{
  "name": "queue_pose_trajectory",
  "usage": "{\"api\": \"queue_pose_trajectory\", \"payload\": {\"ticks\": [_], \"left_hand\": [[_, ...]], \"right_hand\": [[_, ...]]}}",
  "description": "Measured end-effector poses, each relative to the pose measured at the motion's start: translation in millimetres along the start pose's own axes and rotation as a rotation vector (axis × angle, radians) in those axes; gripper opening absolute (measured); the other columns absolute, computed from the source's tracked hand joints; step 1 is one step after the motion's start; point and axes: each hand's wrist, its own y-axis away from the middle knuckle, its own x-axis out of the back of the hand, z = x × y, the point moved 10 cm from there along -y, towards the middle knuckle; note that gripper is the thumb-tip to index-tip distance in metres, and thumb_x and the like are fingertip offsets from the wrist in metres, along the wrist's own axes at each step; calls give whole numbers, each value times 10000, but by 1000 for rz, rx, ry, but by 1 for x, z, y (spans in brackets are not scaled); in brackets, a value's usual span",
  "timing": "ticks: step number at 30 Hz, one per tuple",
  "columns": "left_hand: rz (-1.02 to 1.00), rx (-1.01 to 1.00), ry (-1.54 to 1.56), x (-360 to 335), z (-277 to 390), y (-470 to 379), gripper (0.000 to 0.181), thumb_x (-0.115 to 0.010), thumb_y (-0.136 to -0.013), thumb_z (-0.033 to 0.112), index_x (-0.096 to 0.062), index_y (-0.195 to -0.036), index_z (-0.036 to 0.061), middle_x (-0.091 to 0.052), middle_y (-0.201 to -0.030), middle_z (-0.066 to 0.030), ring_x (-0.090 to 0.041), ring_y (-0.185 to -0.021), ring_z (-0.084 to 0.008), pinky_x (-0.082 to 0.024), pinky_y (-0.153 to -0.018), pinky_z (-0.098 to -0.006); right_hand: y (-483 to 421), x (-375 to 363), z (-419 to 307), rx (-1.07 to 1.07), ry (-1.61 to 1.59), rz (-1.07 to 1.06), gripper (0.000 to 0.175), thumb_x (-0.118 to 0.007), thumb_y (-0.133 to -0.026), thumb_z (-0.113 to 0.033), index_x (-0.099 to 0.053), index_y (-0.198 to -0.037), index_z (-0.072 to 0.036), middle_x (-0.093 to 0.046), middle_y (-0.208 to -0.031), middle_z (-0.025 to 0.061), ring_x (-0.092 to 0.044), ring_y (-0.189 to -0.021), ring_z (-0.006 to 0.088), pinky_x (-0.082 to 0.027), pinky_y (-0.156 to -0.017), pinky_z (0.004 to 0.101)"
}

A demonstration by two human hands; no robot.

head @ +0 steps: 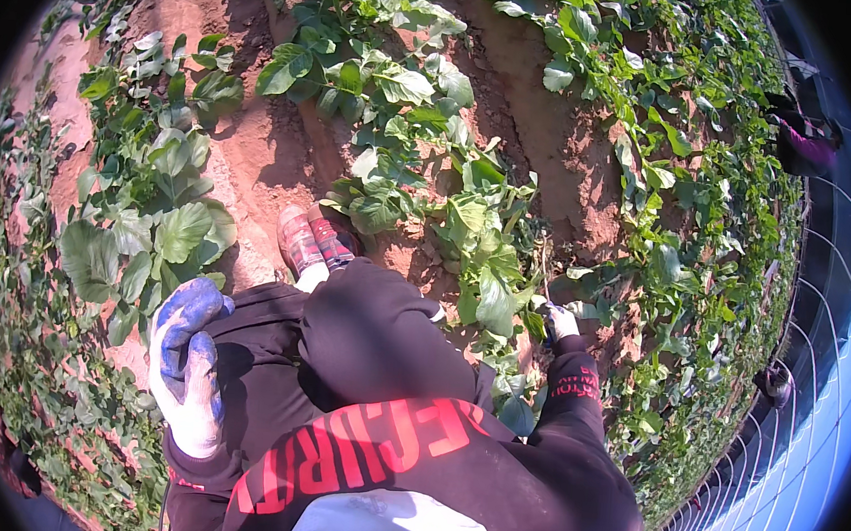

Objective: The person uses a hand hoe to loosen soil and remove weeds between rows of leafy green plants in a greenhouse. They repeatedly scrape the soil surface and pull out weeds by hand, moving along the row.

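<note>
My left hand wears a white knit glove with blue coating, soiled with earth. Its fingers curl beside my left thigh, close to broad-leaved plants; nothing shows between them, though the palm is partly hidden. My right hand, in a similar glove, reaches down into the leaves at the right. A thin stick-like thing rises from beside its fingers; whether the hand grips it cannot be told. Leafy green plants stand just left of that hand.
Rows of leafy plants grow on reddish soil ridges with furrows between them. My checked shoes stand on the soil. Curved hoops and blue sheeting run along the right. A person in a dark and pink top is at the upper right.
</note>
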Motion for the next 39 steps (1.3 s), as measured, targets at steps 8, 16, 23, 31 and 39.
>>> {"api": "queue_pose_trajectory", "payload": {"ticks": [8,16,23,31,39], "left_hand": [[-34,73,220,-12,-7,8,306,-499,-930,97,-522,-1200,-45,-546,-1190,-125,-555,-1019,-204,-432,-930,-338],[-85,29,236,-12,-4,14,272,-512,-944,138,-583,-1122,-56,-568,-1167,-142,-562,-1052,-223,-417,-961,-343],[-173,-55,2,-16,5,7,345,-488,-965,248,-631,-1035,-58,-610,-1072,-141,-576,-1019,-228,-422,-924,-344],[-359,247,208,-48,-5,13,404,-449,-941,91,-436,-1321,-43,-587,-1097,-58,-554,-876,-90,-453,-755,-223],[-700,260,82,-135,31,-18,346,-522,-949,190,-511,-1230,-12,-590,-996,-20,-559,-854,-99,-456,-742,-241]], "right_hand": [[65,-66,-31,-472,-1347,-272,304,-460,-960,-387,-536,-752,-177,-374,-481,-60,-256,-329,68,-208,-312,215],[59,-54,-35,-407,-1200,-175,349,-457,-960,-414,-509,-690,-199,-341,-473,-68,-259,-321,62,-196,-301,223],[65,-19,-50,-327,-1163,-245,354,-469,-949,-459,-585,-1115,-169,-349,-480,-71,-256,-327,65,-219,-316,216],[99,33,-150,-76,-1055,-202,449,-373,-995,-419,-485,-1236,-57,-273,-497,-71,-207,-357,49,-183,-329,216],[235,-69,-418,264,-1107,-704,300,-424,-983,-262,-549,-1029,7,-468,-550,6,-408,-364,92,-307,-329,209]]}}
